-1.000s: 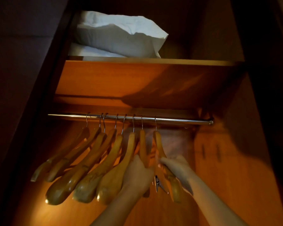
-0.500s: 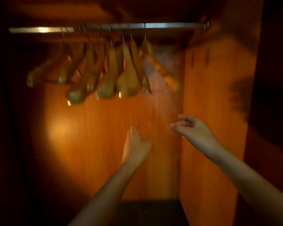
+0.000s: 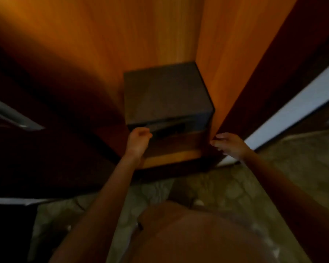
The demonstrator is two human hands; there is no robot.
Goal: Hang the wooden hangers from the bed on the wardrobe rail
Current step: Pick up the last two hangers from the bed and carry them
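The view points down into the bottom of the wooden wardrobe (image 3: pixel 133 35). No hanger and no rail show in this view. My left hand (image 3: pixel 139 141) hovers low in front of a dark box, its fingers curled closed with nothing in them. My right hand (image 3: pixel 230 144) is further right by the edge of the wardrobe's side panel (image 3: pixel 226 73), fingers spread and empty. Both forearms reach forward from the bottom of the picture.
A dark safe-like box (image 3: pixel 165 93) sits in the wardrobe's lower right corner on the wardrobe floor (image 3: pixel 171 157). A dark door with a metal handle (image 3: pixel 11 114) stands at the left. Patterned carpet (image 3: pixel 273 177) lies below, and a white strip (image 3: pixel 292 109) runs at the right.
My hands have let go of the hangers on the rail and dropped. The view swung from the rail down to the wardrobe's bottom, so the hangers are out of sight.
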